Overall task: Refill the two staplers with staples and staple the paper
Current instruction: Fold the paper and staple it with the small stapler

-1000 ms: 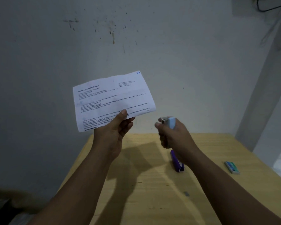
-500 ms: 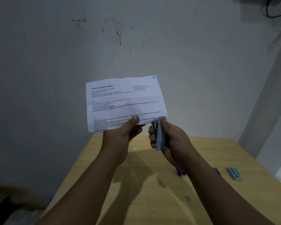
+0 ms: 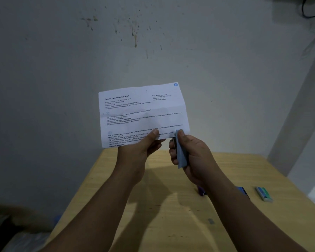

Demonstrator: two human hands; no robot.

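Note:
A white printed paper (image 3: 142, 113) is held up in front of the wall, and my left hand (image 3: 144, 146) pinches its lower edge with the thumb on the front. My right hand (image 3: 187, 151) grips a light blue stapler (image 3: 181, 155) upright. Its top end meets the paper's lower right corner. A purple stapler (image 3: 201, 191) lies on the wooden table (image 3: 153, 215), mostly hidden behind my right forearm.
A green staple box (image 3: 264, 193) lies on the table's right side. A dark blue box (image 3: 243, 190) peeks out beside my right forearm. A small grey bit (image 3: 211, 221) lies on the tabletop. The wall stands close behind the table.
My right hand has brought the light blue stapler up and left to the paper's lower right corner. The paper has shifted slightly right with my left hand.

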